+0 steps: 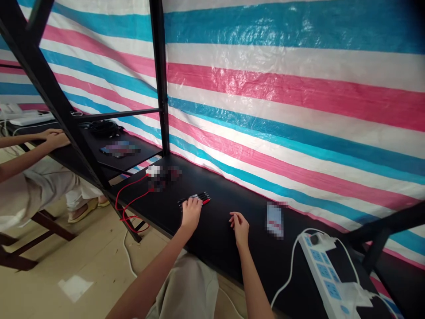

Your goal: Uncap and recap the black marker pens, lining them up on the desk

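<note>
Several pens (203, 195) lie side by side on the black table, mostly dark, with one red end at the near side. My left hand (191, 212) rests over their near part, fingers bent down and closed on them; its fingertips partly hide the pens. To the right, my right hand (239, 227) hovers at or just above the tabletop with loosely bent fingers, slightly apart. Nothing shows in it, and it does not touch the pens.
On the black table (219, 248) are blurred items with red cables (131, 184), a blurred pale packet (275, 220) and a white power strip (320, 266) with cords. A black frame post (56, 102) stands left. Beyond it sits another person, arms (33, 148) on a neighbouring table.
</note>
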Available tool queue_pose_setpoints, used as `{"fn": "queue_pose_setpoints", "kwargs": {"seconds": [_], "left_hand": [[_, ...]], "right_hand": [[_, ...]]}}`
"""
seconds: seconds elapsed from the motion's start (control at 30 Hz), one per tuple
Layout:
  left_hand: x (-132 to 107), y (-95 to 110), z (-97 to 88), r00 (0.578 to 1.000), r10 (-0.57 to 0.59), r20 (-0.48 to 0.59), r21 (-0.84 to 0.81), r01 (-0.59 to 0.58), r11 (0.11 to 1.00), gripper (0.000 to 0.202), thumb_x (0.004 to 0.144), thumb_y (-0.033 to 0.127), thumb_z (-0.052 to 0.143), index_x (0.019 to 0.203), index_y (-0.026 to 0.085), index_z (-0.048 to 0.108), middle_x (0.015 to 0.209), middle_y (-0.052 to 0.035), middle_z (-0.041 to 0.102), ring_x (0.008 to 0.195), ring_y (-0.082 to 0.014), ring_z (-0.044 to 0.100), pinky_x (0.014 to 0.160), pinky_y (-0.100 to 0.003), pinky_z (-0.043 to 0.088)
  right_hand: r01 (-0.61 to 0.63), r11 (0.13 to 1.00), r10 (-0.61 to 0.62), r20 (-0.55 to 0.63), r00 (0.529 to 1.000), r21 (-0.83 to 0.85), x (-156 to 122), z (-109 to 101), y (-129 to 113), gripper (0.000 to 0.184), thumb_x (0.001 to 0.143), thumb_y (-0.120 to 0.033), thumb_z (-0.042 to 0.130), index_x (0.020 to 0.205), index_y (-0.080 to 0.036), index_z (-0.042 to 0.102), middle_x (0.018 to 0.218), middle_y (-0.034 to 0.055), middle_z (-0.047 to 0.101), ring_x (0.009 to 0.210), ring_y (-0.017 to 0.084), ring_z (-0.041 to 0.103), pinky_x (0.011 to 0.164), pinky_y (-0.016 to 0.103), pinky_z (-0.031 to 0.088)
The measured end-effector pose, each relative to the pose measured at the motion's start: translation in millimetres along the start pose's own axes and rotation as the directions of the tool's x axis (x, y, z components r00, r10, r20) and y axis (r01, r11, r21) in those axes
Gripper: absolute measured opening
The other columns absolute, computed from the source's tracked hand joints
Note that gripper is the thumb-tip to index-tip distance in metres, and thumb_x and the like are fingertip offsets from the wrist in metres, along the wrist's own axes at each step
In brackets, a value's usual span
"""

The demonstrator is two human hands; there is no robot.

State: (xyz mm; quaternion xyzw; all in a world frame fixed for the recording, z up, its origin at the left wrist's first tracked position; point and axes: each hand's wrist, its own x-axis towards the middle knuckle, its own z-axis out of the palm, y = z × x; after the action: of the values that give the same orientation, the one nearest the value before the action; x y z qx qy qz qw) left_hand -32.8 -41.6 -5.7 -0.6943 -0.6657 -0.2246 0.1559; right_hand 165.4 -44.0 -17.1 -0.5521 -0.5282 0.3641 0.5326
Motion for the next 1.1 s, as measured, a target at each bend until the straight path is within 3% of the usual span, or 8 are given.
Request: {"fn": "queue_pose_setpoints", "kwargs": {"seconds": [0.3,0.93,1.1], "left_hand": [[-4.9,-1.3,-3.4,1.000,-0.015,0.002,-0.045,0.015,0.999,0.025,0.083,0.011,0.035,0.092,0.020,0.056,0.090,-0.0088,0.055,0.087,-0.0232,0.045,0.078,-0.040,0.031],[-6.4,-2.8,-2.5,0.997,0.070,0.019,-0.065,-0.069,0.996,0.033,0.077,0.004,0.035,0.098,0.021,0.055,0.101,-0.0092,0.054,0.091,-0.0223,0.047,0.085,-0.040,0.031],[-3.9,2.5,-6.7,0.976,0.216,0.034,-0.198,-0.206,0.958,0.026,0.082,0.013,0.037,0.099,0.021,0.054,0.102,-0.0077,0.053,0.094,-0.0199,0.047,0.082,-0.035,0.035]], "right_hand": [[0.002,1.000,-0.002,-0.014,1.000,-0.005,1.4,0.7,1.9,0.029,0.076,-0.040,0.045,0.081,-0.017,0.062,0.058,0.0000,0.053,0.046,0.010,0.044,0.042,0.022,0.033],[0.003,1.000,-0.004,-0.035,0.999,-0.004,2.5,2.0,3.8,0.030,0.075,-0.041,0.046,0.078,-0.017,0.063,0.056,0.0003,0.054,0.044,0.011,0.045,0.042,0.022,0.034],[-0.014,1.000,0.013,-0.037,0.999,-0.013,2.7,2.9,2.3,0.029,0.076,-0.041,0.045,0.078,-0.018,0.062,0.056,-0.0002,0.054,0.044,0.011,0.044,0.044,0.022,0.034]]}}
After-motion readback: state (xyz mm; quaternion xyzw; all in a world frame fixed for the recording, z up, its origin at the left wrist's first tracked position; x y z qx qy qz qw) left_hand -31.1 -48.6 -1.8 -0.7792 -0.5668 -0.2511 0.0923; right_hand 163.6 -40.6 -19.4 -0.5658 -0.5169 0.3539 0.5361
